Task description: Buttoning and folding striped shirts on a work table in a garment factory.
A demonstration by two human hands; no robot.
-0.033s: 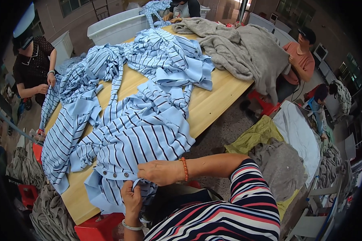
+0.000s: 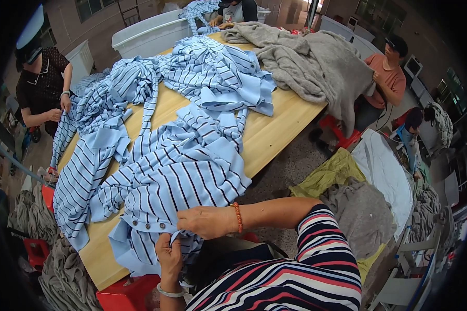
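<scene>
A light blue knit cardigan (image 2: pixel 187 181) with dark stripes lies spread at the near end of the wooden table, its lower part hanging over the edge toward me. Dark round buttons (image 2: pixel 148 226) run along its plain blue front band. My right hand (image 2: pixel 205 222) comes in from the right and is closed on the band beside the buttons. Just below it, my left hand (image 2: pixel 169 255) is closed in a pinch on the same band, thumb upward. The fabric between the fingertips is partly hidden by the hands.
More striped knitwear (image 2: pixel 213 67) is heaped across the wooden table (image 2: pixel 280 129), with grey knit cloth (image 2: pixel 316 62) at its far right. Co-workers sit or stand around it. Red stools (image 2: pixel 127 294) and grey garment piles (image 2: pixel 62 274) flank the near end. A white bin (image 2: pixel 150 39) stands behind.
</scene>
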